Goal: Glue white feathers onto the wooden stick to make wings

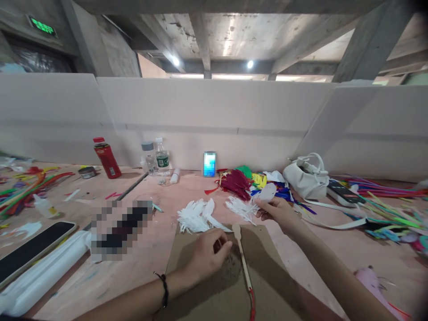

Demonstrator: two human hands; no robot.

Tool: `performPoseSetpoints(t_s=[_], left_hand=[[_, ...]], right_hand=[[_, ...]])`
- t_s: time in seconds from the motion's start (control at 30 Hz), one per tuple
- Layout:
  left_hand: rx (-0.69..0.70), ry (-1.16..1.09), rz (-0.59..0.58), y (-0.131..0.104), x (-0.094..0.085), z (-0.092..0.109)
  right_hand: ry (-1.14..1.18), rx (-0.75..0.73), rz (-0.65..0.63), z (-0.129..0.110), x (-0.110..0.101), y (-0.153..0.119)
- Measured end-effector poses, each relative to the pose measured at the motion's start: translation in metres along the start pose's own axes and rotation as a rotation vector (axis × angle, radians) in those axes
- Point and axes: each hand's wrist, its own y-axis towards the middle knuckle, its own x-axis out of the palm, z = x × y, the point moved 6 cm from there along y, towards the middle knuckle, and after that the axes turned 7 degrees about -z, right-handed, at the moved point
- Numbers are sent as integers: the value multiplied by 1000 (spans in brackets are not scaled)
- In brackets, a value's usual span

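Observation:
My right hand pinches a white feather above a small pile of white feathers. My left hand hovers over the brown cardboard, fingers curled and thumb near the index finger; whether anything is between them is hard to make out. Another white feather pile lies just beyond it. On the cardboard, between my hands, rests a flat wooden stick with a wider far end and a red cord at its near end.
Dark red feathers and other coloured ones lie behind. A lit phone leans on the white partition. Bottles, a red bottle and a dark phone are left; a white bag and coloured strips are right.

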Motion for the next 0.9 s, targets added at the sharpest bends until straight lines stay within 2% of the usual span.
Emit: performPoseSetpoints(t_s=[0.07, 0.13, 0.2, 0.3, 0.4, 0.53, 0.63, 0.73, 0.9], left_hand=[[-53, 158, -79, 8, 4, 10], [-45, 306, -138, 17, 11, 25], [-39, 429, -136, 25, 18, 36], [-110, 454, -157, 33, 30, 35], [-156, 394, -161, 35, 32, 24], [-171, 211, -70, 30, 10, 12], [-189, -27, -32, 28, -4, 2], [-198, -347, -75, 30, -1, -7], [-169, -792, -100, 28, 12, -10]], right_hand=[[37, -15, 44, 3, -6, 2], [80, -20, 72, 9, -7, 3], [132, -19, 89, 16, -4, 6], [236, -13, 95, 24, 1, 8], [359, -31, 86, 21, 4, 9], [488, -84, 67, 8, 5, 4], [540, -110, 73, -1, 8, -1], [547, -116, 87, -4, 13, -5], [476, -118, 109, -3, 29, -13]])
